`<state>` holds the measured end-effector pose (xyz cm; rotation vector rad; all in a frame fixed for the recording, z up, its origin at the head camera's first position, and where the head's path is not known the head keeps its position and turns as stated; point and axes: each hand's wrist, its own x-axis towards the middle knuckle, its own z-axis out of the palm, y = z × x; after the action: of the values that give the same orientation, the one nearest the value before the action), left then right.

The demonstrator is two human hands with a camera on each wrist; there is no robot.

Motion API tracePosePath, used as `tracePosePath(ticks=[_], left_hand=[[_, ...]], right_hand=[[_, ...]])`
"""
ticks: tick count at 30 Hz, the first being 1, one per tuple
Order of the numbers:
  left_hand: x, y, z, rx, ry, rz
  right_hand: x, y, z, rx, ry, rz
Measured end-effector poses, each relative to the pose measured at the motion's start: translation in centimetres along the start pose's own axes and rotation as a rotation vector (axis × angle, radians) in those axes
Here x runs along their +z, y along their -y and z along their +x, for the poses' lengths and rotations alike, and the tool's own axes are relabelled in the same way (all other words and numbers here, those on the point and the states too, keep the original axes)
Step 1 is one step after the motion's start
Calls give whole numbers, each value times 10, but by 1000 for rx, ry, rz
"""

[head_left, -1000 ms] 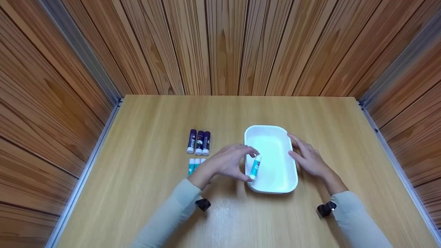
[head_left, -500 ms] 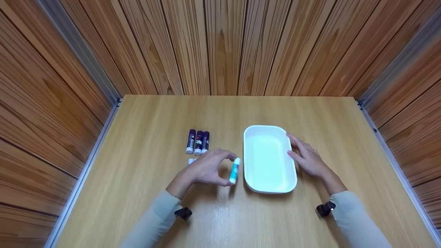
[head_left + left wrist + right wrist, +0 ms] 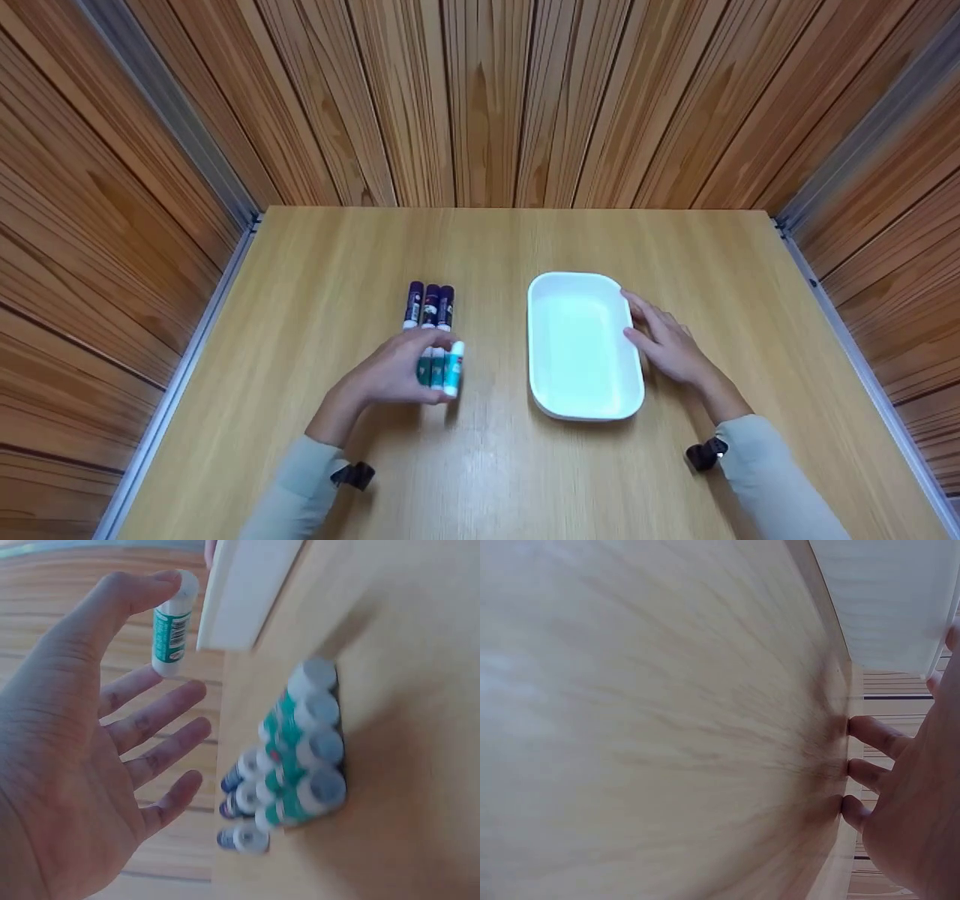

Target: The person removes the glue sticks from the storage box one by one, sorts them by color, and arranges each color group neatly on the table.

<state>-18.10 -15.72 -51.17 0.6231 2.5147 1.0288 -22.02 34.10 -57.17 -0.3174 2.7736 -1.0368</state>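
Observation:
My left hand (image 3: 394,371) pinches a teal-and-white glue stick (image 3: 454,369) at its two ends, between thumb and forefinger. In the left wrist view this glue stick (image 3: 172,634) is off the table, its barcode showing, and the other fingers are spread. Below it several teal glue sticks (image 3: 289,784) lie side by side, partly hidden by the hand in the head view. Behind them are three dark purple glue sticks (image 3: 430,304) with white ends. My right hand (image 3: 670,350) touches the right side of a white tray (image 3: 530,337) with thumb and forefinger. Its other fingertips (image 3: 853,767) rest on the table.
The wooden table (image 3: 480,465) carries the tray right of centre and the glue sticks left of it. Bare table lies between the two. Wood-plank walls (image 3: 480,105) with grey metal corner posts enclose the back and sides.
My left hand has carried the teal glue stick leftward, from over the tray to above the other teal glue sticks. The right hand has stayed at the tray's side.

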Motion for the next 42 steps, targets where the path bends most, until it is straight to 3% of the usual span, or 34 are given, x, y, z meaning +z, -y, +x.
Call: tracePosePath(ticks=[10,16,25,32,42], left_hand=[[-15,31,-21,-128,-41,-46],[-20,50,-25,-183,-69,-69],[-16,76,-25,-215,-87,-6],[-11,82,-22,-195,-91,88],[-9,82,-21,-210,-80,115]], right_hand=[[0,1,0,12,1,-9],[2,0,0,9,-2,4],[1,2,0,20,4,5],[0,1,2,11,-7,-10],[0,2,0,18,6,11]])
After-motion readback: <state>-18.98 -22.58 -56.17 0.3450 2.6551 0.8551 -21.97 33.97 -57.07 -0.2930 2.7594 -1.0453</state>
